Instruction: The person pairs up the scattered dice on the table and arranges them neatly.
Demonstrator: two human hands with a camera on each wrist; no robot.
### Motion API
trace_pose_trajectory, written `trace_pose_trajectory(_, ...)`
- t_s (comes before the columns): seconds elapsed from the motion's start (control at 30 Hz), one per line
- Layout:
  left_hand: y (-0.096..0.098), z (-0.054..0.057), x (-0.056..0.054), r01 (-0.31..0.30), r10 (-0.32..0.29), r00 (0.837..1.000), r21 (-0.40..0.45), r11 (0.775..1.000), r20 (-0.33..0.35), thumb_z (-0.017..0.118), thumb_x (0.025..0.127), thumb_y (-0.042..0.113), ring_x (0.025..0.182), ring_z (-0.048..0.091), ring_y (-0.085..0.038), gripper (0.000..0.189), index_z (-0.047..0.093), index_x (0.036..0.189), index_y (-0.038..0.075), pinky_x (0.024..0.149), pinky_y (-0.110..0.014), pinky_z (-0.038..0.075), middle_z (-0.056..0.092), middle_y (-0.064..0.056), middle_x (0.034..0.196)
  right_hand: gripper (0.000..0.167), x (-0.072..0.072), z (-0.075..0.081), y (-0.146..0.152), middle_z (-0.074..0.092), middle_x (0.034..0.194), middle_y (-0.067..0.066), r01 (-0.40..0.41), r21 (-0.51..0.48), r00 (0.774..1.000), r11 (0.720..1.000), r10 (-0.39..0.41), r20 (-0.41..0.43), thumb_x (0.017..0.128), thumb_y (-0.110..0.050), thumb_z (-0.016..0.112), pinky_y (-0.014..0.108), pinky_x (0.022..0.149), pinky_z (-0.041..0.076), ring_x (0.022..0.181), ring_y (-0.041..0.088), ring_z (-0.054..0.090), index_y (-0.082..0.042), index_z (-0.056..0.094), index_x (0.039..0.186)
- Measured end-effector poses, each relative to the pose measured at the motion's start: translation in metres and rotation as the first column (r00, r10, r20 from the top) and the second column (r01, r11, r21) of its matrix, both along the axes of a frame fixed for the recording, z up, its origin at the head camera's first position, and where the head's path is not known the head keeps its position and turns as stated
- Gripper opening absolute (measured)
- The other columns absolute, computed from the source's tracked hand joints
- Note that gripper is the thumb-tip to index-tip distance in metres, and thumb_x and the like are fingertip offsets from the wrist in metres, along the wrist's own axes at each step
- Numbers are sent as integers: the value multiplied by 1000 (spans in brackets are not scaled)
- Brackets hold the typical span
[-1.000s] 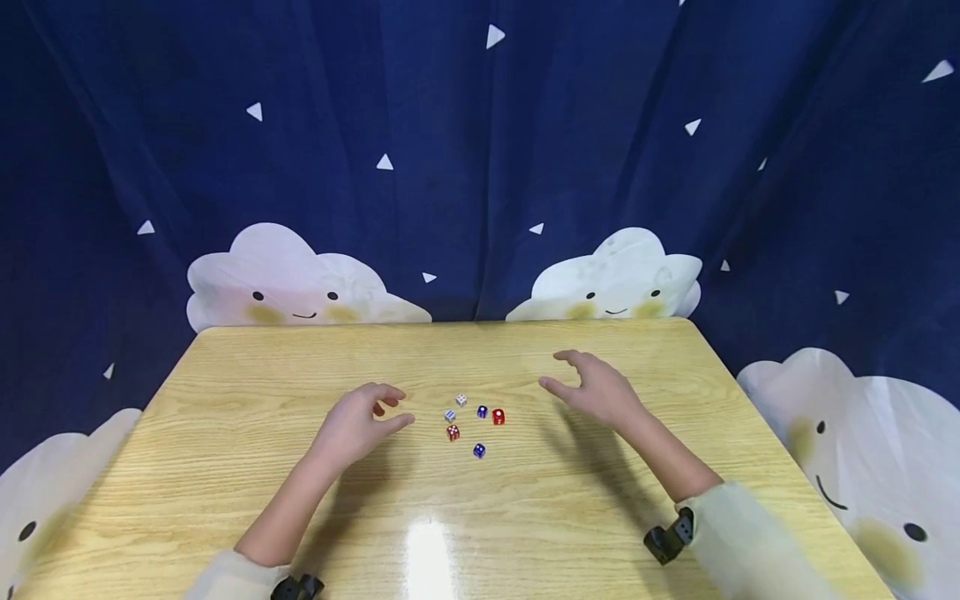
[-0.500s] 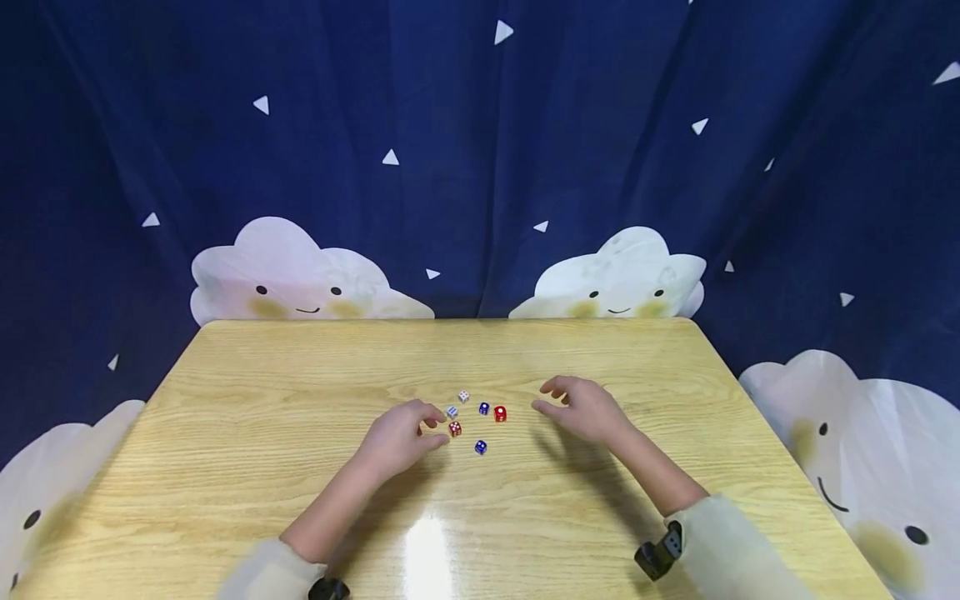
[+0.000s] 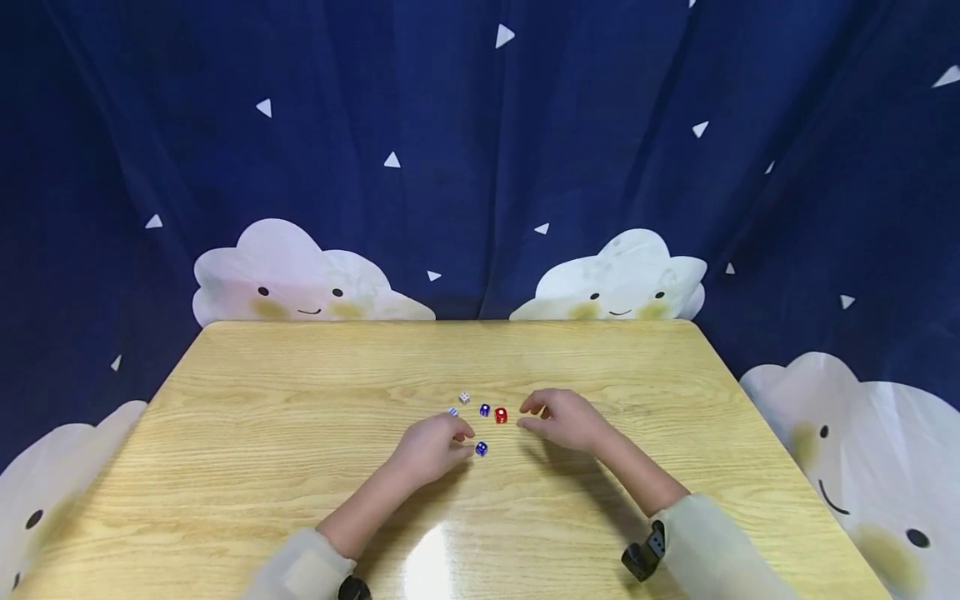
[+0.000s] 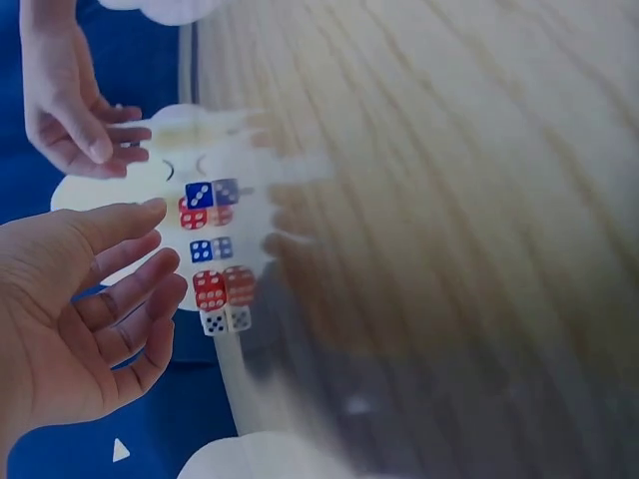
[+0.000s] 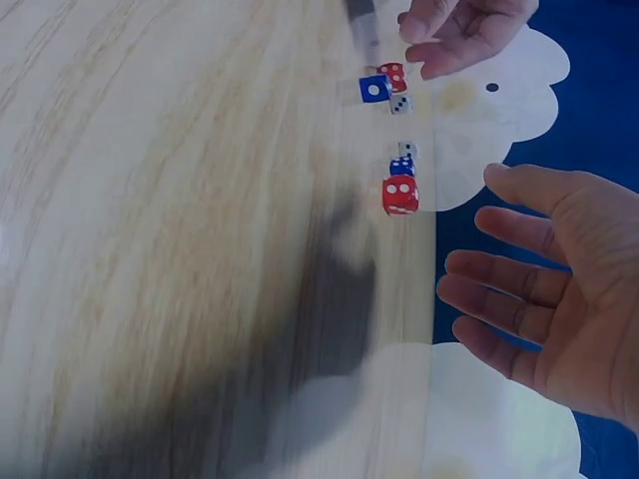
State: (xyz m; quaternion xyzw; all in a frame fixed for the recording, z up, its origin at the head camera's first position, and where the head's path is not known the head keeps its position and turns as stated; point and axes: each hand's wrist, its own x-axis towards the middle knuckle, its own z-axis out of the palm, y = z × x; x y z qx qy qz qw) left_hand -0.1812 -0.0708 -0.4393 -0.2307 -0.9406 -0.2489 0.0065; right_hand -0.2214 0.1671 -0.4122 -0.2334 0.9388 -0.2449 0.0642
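Observation:
My left hand [image 3: 432, 450] hovers with loosely bent fingers, thumb tip beside the nearer blue die [image 3: 482, 448] in the head view. It covers one red die there, though that red die [image 5: 392, 76] shows in the right wrist view. A white die [image 3: 453, 411] peeks out just behind the left knuckles. Farther back lie another white die [image 3: 464, 398] and a second blue die [image 3: 484, 410], with a larger red die [image 3: 501, 415] beside it. Right of that red die, my right hand [image 3: 566, 419] is held with fingers spread and relaxed. Nothing is between the fingers of either hand.
The dice lie on a pale wooden table [image 3: 300, 367] with a glossy surface. Behind its far edge hangs a dark blue curtain [image 3: 450, 208] with white triangles and smiling clouds [image 3: 300, 283]. A black wrist camera [image 3: 643, 552] sits at the right cuff.
My left hand has moved right, in over the dice, and now covers a red die in the head view. The right hand has come left and nearer, toward the larger red die.

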Motion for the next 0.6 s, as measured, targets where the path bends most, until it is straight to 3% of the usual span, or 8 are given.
trace_pose_trajectory(0.33, 9, -6, -5, -1, 2, 1000, -59, 998, 13, 69, 82, 19, 71, 56, -10, 18, 70, 98, 12, 63, -26, 46, 62, 3, 77, 22, 1, -9, -6, 67, 88, -2, -64, -11, 998, 998, 64, -15, 85, -28, 67, 23, 66, 46, 72, 5, 57, -11, 69, 98)
trace_pose_trajectory(0.6, 14, -8, -7, 11, -8, 999, -67, 998, 43, 68, 81, 15, 77, 61, -13, 20, 70, 101, 12, 65, -27, 49, 65, 3, 81, 22, 1, -14, -8, 67, 88, -3, -66, 1, 998, 998, 66, 10, 85, -28, 67, 24, 67, 47, 74, 6, 58, -10, 69, 98)
